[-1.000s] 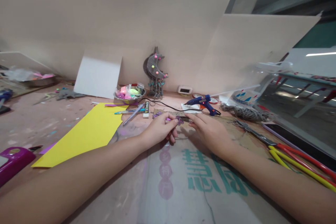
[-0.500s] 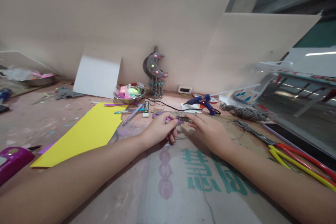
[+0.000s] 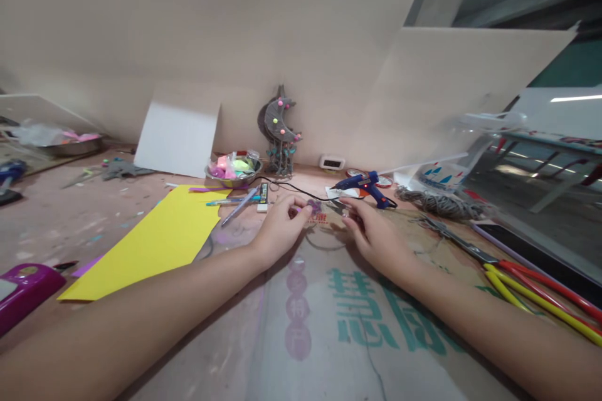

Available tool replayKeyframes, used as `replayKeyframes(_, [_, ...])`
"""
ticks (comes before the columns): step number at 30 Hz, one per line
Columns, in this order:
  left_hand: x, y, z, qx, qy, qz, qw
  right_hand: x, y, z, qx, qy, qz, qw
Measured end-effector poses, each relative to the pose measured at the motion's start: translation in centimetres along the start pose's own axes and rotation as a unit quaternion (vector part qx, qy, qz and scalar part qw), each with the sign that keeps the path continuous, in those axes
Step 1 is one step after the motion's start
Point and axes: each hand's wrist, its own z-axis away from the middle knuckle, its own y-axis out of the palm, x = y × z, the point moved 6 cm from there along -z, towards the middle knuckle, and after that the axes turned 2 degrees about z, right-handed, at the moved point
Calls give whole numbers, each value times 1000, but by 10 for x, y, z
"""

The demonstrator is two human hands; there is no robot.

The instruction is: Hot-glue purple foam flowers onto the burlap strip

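The left hand [image 3: 285, 225] has its grip closed on a small purple piece [image 3: 315, 205], over the printed sheet [image 3: 324, 360] on the counter [image 3: 110, 216]. The right hand [image 3: 379, 229] curls beside a dark sliver [image 3: 337, 206]; whether its grip is closed cannot be told. Just beyond lies the glue gun [image 3: 360, 182], lamp [image 3: 365, 185] lit: a forward reach could burn either hand or, by snagging the cable [image 3: 301, 190], shift the gun.

Paper sheet [image 3: 150, 238] on desk [image 3: 42, 219], left of left hand [image 3: 282, 225], glue gun [image 3: 360, 184] behind right hand [image 3: 376, 232], scissors [image 3: 486, 255] at right, beside phone [image 3: 531, 253]
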Motion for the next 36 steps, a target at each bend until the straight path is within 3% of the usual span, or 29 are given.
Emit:
replayKeyframes(3, [-3, 0, 1, 8, 22, -7, 1000, -1, 5, -2, 19, -11, -18, 1000])
replayKeyframes(8, [-10, 8, 5, 63, 32, -32, 997, 14, -17, -1, -62, -37, -118, 990])
replayKeyframes(10, [-14, 10, 7, 82, 42, -39, 995, 20, -21, 1, -67, -27, -154, 985])
replayKeyframes(18, [-19, 15, 12, 112, 75, -70, 989, 17, -6, -1, 11, 76, -218, 973])
replayKeyframes(25, [-16, 16, 10, 126, 44, -52, 990, 14, -2, -1, 37, 82, -211, 973])
replayKeyframes(31, [-15, 14, 10, 120, -1, -31, 992, -2, -12, -13, -13, 15, -96, 995])
replayKeyframes(36, [-12, 15, 10, 120, -14, -11, 993, -5, 7, -12, 93, -92, 32, 991])
